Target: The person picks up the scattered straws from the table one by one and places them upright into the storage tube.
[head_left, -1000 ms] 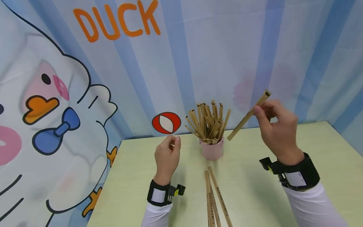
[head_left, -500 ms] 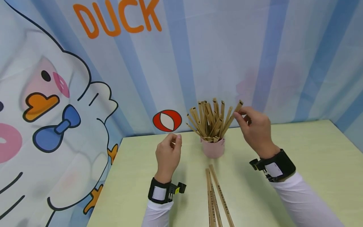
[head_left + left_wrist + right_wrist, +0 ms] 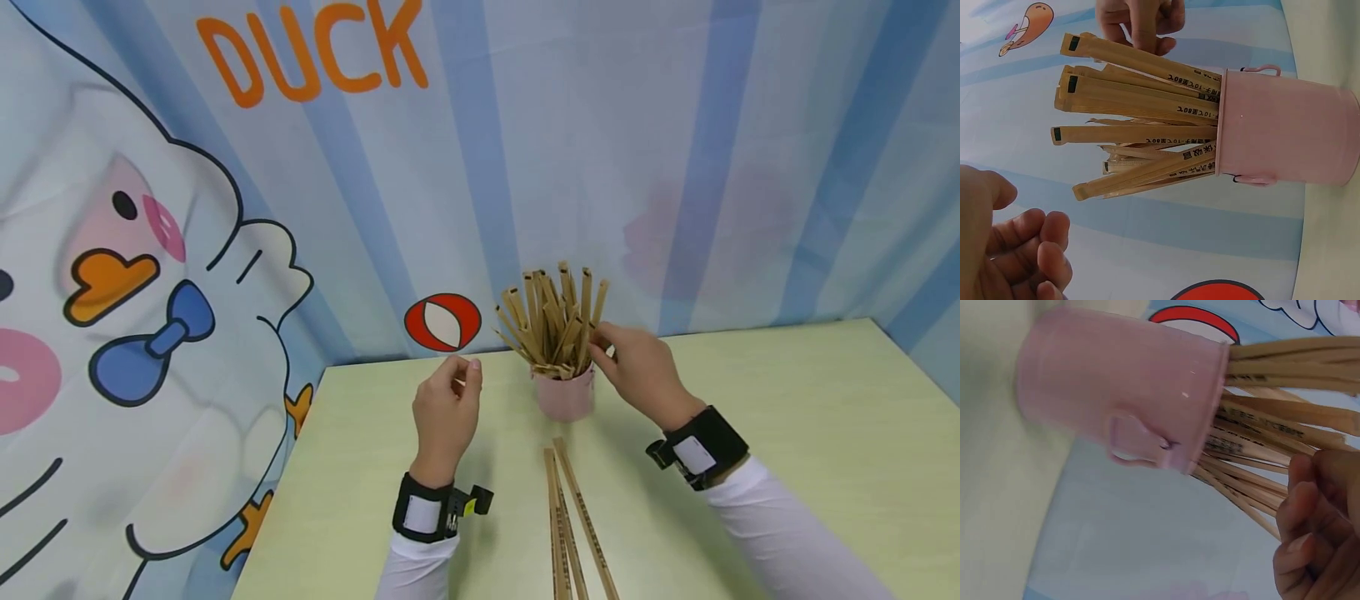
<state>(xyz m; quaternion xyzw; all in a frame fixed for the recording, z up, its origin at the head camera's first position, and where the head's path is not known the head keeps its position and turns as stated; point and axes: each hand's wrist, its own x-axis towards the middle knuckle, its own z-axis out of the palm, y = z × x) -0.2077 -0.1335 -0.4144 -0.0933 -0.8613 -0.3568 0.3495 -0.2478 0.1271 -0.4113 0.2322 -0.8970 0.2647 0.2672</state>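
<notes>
A pink pail (image 3: 564, 398) stands upright on the table, packed with paper-wrapped straws (image 3: 551, 321) that fan out over its rim. At the pail's right side, my right hand (image 3: 641, 371) pinches one wrapped straw among the others; its upper end is mostly hidden by the fingers. In the right wrist view, the thumb and fingertips (image 3: 1300, 469) meet beside the straws. My left hand (image 3: 446, 412) hovers left of the pail with loosely curled fingers and nothing in them. The left wrist view shows this hand (image 3: 1019, 250) apart from the straws.
Several more wrapped straws (image 3: 577, 521) lie on the pale yellow table (image 3: 337, 500) in front of the pail. Behind stands a blue striped cloth (image 3: 570, 125) with a printed duck. Small handles (image 3: 1135, 440) stick out from the pail's sides.
My right hand has moved left and down to the pail, bringing its straw from the air in among the other straws. The left hand has stayed almost still.
</notes>
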